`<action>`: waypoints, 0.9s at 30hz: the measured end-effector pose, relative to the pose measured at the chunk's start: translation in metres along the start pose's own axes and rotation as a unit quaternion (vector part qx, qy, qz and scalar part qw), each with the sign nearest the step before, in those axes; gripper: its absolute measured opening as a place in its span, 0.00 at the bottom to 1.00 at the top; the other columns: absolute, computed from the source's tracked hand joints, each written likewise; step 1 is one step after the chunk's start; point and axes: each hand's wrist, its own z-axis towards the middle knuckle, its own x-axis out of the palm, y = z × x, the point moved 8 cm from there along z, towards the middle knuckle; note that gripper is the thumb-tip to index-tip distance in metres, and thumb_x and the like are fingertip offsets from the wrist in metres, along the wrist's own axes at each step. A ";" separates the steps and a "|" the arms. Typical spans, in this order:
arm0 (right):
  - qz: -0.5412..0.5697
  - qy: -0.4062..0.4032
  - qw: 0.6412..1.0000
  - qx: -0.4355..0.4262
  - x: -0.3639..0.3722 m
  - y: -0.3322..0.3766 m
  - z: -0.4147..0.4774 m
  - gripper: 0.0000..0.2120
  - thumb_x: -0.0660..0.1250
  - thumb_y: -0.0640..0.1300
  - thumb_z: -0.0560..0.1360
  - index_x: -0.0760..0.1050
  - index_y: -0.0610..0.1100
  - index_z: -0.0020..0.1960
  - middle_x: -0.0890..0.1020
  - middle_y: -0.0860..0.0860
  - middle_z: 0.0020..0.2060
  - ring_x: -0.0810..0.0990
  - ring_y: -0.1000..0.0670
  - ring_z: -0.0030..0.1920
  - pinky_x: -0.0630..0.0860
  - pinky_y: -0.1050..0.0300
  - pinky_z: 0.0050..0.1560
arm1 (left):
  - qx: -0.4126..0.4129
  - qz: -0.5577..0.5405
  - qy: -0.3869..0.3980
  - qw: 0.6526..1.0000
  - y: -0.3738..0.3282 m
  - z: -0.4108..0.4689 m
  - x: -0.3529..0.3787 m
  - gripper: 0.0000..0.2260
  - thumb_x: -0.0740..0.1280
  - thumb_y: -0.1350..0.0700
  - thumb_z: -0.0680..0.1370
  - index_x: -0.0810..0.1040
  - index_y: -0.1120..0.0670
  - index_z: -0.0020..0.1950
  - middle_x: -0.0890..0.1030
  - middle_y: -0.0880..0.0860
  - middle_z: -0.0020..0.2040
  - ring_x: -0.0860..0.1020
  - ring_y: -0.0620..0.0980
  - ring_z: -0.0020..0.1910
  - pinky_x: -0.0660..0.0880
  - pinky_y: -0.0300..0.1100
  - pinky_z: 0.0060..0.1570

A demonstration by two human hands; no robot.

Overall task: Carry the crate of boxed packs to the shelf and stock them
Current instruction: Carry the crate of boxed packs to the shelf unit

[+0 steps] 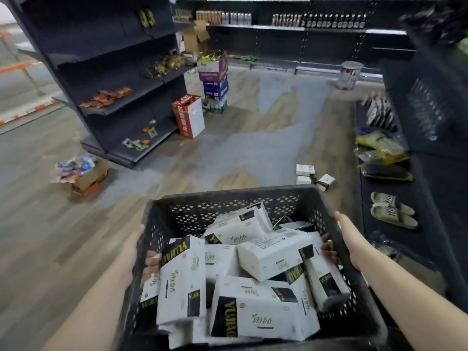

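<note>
I hold a black perforated plastic crate (228, 196) in front of me, above the floor. It is full of white packs (260, 312) with black and gold labels, lying jumbled. My left hand (134, 249) grips the crate's left wall, fingers curled through its handle hole to the inside. My right hand (349, 239) grips the right wall the same way, fingertips showing inside the crate. A dark low shelf (395, 188) runs along the right side, close to the crate.
On the right shelf lie sandals (392, 211) and yellow bags (382, 148). Three small white boxes (314, 176) lie on the floor just beyond the crate. A dark shelf unit (114, 79) stands at the left, with cartons (190, 117) beside it and an open carton (83, 173) on the floor.
</note>
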 end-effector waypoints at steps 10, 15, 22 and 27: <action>0.140 -0.086 0.986 0.026 0.009 0.019 0.024 0.37 0.50 0.72 0.75 0.73 0.37 0.40 0.76 0.40 0.27 0.75 0.44 0.27 0.68 0.56 0.31 | -0.004 0.133 0.085 0.987 -0.128 0.095 0.064 0.29 0.60 0.28 0.71 0.62 0.55 0.33 0.63 0.52 0.23 0.61 0.46 0.16 0.60 0.30 0.17; 0.194 -0.122 0.972 0.044 -0.002 0.024 0.040 0.39 0.51 0.74 0.73 0.73 0.37 0.40 0.76 0.41 0.26 0.75 0.44 0.27 0.69 0.57 0.29 | -0.004 0.181 0.109 0.977 -0.166 0.133 0.120 0.29 0.59 0.29 0.73 0.63 0.55 0.33 0.63 0.52 0.22 0.61 0.47 0.15 0.60 0.31 0.15; 0.272 -0.180 0.942 0.080 -0.034 0.029 0.075 0.39 0.56 0.75 0.70 0.75 0.36 0.41 0.76 0.42 0.26 0.75 0.44 0.28 0.72 0.53 0.33 | -0.013 0.245 0.151 0.958 -0.201 0.190 0.210 0.31 0.59 0.29 0.73 0.65 0.58 0.34 0.66 0.54 0.21 0.65 0.50 0.15 0.64 0.34 0.14; 0.342 -0.189 0.915 0.098 -0.053 0.039 0.087 0.36 0.56 0.76 0.69 0.70 0.41 0.35 0.70 0.46 0.25 0.69 0.47 0.27 0.62 0.58 0.31 | -0.027 0.285 0.191 0.939 -0.223 0.214 0.284 0.31 0.59 0.29 0.73 0.65 0.59 0.35 0.66 0.53 0.23 0.65 0.49 0.15 0.64 0.34 0.14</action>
